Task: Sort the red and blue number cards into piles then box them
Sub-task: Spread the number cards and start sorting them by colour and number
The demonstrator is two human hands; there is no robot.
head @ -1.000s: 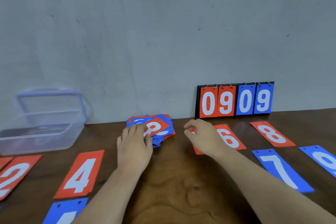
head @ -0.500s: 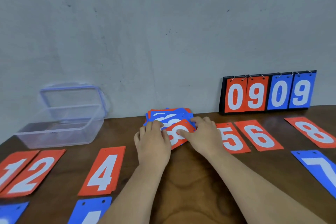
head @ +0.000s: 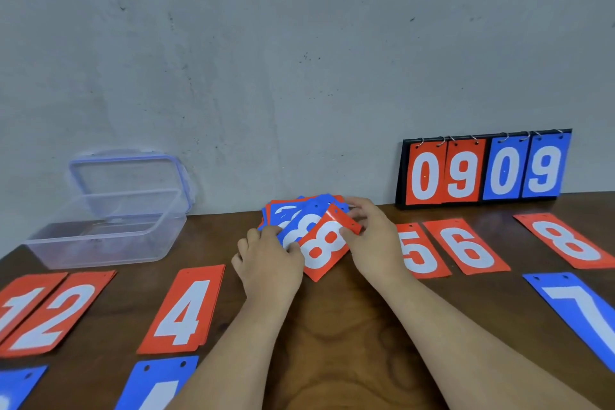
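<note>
I am watching the right hand pinching the far corner of a red 8 card, which is lying askew on top of the mixed pile of red and blue cards close to the wall. The left hand is resting on the pile's near left side, fingers bent over a blue 8 card and thumb touching the red card's edge. I cannot tell whether it is gripping or only pressing.

Just right of the right hand, a red 5 and a red 6 are lying side by side on the wooden table. A second red 8 is lying further right and a blue 7 nearer me. On the left, a red 4, a red 2 and a red 1 are lying flat, with a blue card below the 4 and a cropped blue card in the corner.

The clear plastic box is sitting at the far left, its lid leaning up behind it. A flip scoreboard is standing against the wall, reading 0909.
</note>
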